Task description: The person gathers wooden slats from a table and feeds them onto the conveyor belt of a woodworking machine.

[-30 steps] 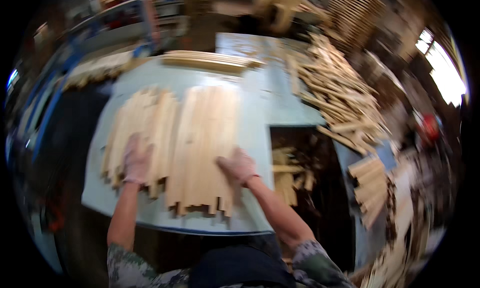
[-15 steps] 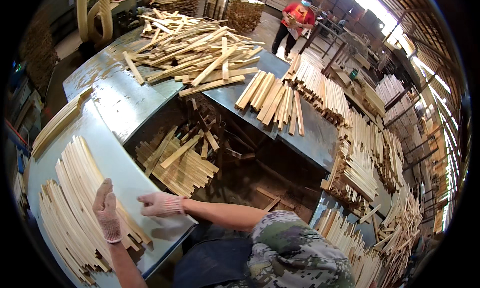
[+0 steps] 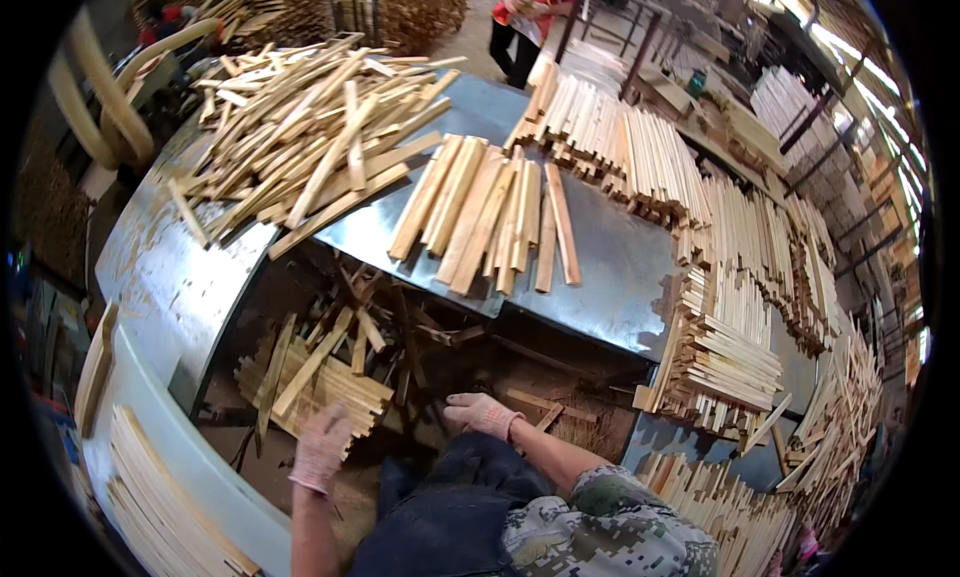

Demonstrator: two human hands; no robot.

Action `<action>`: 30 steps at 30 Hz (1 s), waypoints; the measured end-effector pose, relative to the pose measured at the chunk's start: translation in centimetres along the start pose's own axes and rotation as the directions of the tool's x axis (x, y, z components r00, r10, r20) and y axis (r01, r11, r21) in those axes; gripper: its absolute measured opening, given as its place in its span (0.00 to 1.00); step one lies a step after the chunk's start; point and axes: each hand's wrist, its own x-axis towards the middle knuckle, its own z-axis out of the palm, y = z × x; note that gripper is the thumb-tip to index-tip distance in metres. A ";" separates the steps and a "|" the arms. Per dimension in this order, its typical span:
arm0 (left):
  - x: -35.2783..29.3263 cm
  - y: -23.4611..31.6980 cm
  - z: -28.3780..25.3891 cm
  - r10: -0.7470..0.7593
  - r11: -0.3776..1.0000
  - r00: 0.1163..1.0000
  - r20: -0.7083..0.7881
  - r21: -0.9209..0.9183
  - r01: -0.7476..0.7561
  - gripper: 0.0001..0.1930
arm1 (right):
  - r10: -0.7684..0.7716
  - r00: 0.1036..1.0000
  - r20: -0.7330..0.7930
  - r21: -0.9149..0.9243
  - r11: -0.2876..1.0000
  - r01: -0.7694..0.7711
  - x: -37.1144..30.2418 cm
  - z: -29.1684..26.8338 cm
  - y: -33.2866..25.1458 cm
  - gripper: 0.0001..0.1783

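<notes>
My left hand (image 3: 322, 447), in a pale knitted glove, is raised over the gap between the tables, its fingers loosely stretched and nothing in them. Across from it, my gloved right hand (image 3: 482, 415) hovers in front of my dark apron, fingers pointing left, also holding nothing. Below and beyond the left hand lies a low stack of wooden strips (image 3: 300, 382) with loose pieces on top. On the pale table at the left, a row of long wooden strips (image 3: 165, 487) lies side by side. Ahead, several wooden strips (image 3: 465, 212) are spread on the metal table (image 3: 590, 302).
A heap of loose strips (image 3: 310, 137) covers the far left tabletop. Rows of stacked strips (image 3: 620, 137) line the right side, with a loose pile (image 3: 835, 427) beyond. Thick hoses (image 3: 100, 97) stand at the far left. A person in red (image 3: 530, 7) stands behind the tables.
The view has swung to the right. Both my hands have moved off the pale table and its row of strips, rightward to over the gap.
</notes>
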 end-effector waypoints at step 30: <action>13.7 4.5 21.6 -0.510 0.845 0.827 0.237 0.314 0.432 0.33 | 0.135 0.478 -0.868 -0.119 0.878 -0.464 17.6 -36.1 -3.9 0.53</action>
